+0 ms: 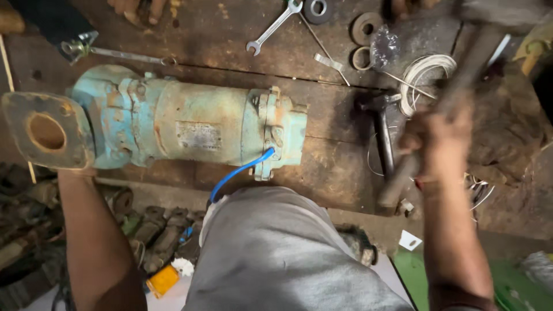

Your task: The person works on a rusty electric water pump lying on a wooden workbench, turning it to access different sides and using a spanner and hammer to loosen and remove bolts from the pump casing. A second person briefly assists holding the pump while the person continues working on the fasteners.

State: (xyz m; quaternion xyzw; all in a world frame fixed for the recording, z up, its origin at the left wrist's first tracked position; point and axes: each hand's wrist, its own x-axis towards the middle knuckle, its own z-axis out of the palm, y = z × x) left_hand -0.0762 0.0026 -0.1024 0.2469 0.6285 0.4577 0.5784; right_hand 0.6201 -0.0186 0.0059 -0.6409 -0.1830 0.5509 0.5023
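The pump (184,124), pale green and rusted, lies on its side on the wooden surface (334,173). Its rusty flange (46,131) is steadied by the left hand (74,171), whose fingers are hidden beneath it; their grip cannot be told. A hammer (461,75) is raised, blurred, with the right hand's (440,144) fingers clenched round its handle. A striking step is judged in hand; a well-aimed blow is called for. A second hammer (381,124) lies just beside those fingers, a spanner (273,26) beyond.
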